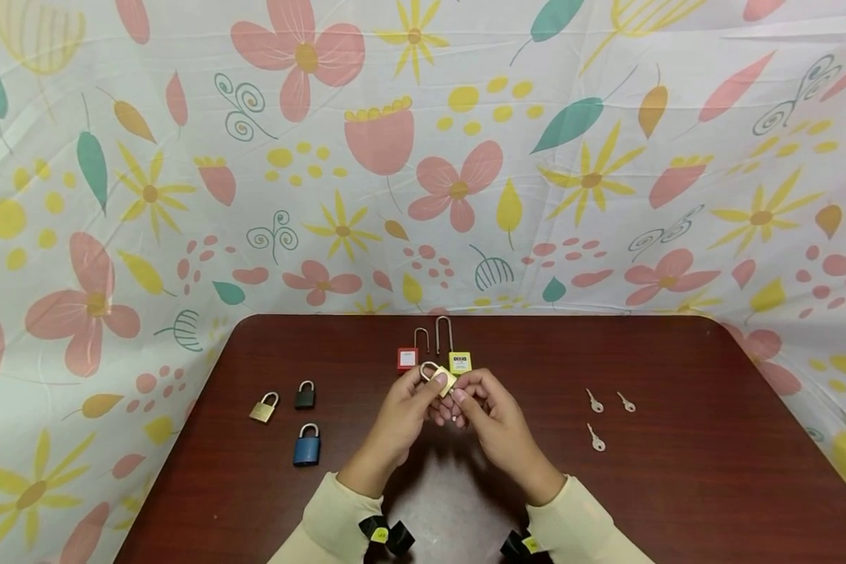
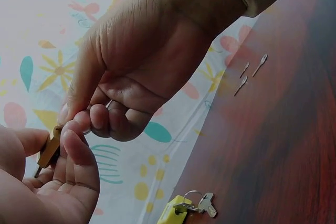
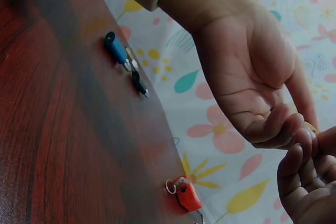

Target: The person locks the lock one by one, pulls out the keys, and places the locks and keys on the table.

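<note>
Slippage is the likely fault: fingertip-only support could let the brass padlock [image 1: 446, 379] twist under off-line pressure. The left hand [image 1: 399, 411] pinches its body, shackle pointing up and leftward; the right hand [image 1: 495, 415] pinches a largely hidden metal piece [image 1: 453, 392], apparently a key, at its base.
</note>
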### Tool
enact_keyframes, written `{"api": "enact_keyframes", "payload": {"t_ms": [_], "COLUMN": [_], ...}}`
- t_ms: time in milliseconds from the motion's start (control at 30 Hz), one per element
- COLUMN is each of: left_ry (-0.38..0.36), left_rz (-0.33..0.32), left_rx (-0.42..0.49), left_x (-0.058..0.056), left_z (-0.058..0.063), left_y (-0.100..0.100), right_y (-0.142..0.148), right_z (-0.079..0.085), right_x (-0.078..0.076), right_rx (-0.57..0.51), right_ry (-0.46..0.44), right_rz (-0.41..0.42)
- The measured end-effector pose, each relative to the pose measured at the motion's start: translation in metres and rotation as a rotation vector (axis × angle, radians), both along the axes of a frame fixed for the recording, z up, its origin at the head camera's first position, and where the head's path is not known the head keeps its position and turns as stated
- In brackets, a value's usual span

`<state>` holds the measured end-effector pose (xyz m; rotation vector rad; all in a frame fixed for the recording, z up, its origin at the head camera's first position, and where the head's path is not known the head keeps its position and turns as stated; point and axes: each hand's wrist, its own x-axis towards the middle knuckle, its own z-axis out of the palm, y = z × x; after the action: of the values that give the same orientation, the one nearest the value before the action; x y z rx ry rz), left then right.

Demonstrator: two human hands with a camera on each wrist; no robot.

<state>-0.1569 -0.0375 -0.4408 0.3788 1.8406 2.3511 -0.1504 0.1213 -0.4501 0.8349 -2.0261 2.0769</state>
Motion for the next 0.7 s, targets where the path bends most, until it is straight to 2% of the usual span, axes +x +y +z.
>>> {"api": "enact_keyframes", "payload": {"t_ms": [133, 300, 433, 567, 700], "left_ry": [-0.009, -0.004, -0.019, -0.041, -0.043], "left_rz": [0.012, 0.018, 0.054, 0.082, 0.083], "left_rx": [0.016, 0.035, 0.040, 0.032, 0.024], "left_x": [0.001, -0.002, -0.005, -0.005, -0.004], "left_z": [0.000, -0.002, -0.002, 0.000, 0.002], "left_y": [0.001, 0.000, -0.004, -0.006, -0.006], "right_y": [0.000, -0.002, -0.004, -0.004, -0.001], "right_z": [0.003, 0.019, 0.028, 0.027, 0.017], "right_x": [0.001, 0.007, 0.012, 0.012, 0.007], "right_rx": [0.023, 0.052, 0.076, 0.061, 0.010], "right_ry": [-0.003, -0.009, -0.018, -0.030, -0.051], "right_rz": [0.000, 0.004, 0.002, 0.000, -0.036]}}
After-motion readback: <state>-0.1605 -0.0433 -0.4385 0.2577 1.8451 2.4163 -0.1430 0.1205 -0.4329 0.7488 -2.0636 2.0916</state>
